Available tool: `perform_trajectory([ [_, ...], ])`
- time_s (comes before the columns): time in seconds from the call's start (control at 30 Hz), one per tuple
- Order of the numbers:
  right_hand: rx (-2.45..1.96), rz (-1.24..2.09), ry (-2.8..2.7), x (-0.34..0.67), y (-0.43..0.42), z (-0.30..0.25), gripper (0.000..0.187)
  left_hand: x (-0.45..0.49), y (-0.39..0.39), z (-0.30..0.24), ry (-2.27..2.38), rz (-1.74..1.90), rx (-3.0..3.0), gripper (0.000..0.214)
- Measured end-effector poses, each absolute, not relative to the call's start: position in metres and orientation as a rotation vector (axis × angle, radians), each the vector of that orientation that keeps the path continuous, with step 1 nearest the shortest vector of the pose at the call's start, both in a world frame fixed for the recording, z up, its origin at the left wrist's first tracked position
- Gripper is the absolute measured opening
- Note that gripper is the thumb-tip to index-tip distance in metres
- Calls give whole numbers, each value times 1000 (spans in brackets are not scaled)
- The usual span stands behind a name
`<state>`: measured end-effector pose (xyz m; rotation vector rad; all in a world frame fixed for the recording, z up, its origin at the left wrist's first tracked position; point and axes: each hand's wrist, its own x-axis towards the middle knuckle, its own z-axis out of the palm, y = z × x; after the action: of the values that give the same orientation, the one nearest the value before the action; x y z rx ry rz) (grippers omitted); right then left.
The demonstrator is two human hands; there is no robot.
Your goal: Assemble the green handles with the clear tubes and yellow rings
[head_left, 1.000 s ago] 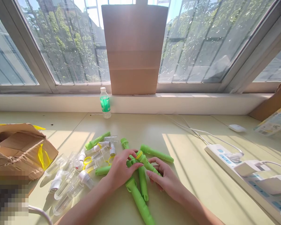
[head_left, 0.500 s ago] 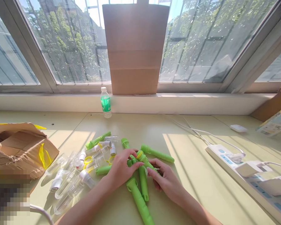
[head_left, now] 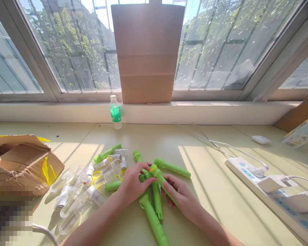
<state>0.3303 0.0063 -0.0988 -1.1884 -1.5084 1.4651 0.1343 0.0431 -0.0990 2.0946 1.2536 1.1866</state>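
Note:
My right hand is wrapped round the body of a green plastic tube with a yellow ring at its upper end. Beside that end, the fingers and thumb of my left hand are curled in and touch the tube's head. Under and around both hands lie several similar green tubes with threaded ends, among them a near one pointing toward me and another to the right. Left of my left hand spreads a pile of clear ribbed plastic tubes, white caps and yellow rings.
On the left stands an open cardboard box with yellow tape. A water bottle is by the window ledge, near an upright cardboard sheet. A white power strip with plugs and cables runs along the right.
My right hand has shifted slightly along the green tube, and its thumb now lies along the top. More of the tube's lower end shows. My left hand has barely moved.

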Motion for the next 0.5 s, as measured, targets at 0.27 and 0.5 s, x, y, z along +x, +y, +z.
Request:
perform_trajectory([
  [0.27,-1195,1432,-1535,330,6,-98,40,134,43,-102,1253,1177,2100,26],
  [0.5,-1262,1227,-1660,327,4,-94,34,134,42,-100,1242,1171,2104,25],
])
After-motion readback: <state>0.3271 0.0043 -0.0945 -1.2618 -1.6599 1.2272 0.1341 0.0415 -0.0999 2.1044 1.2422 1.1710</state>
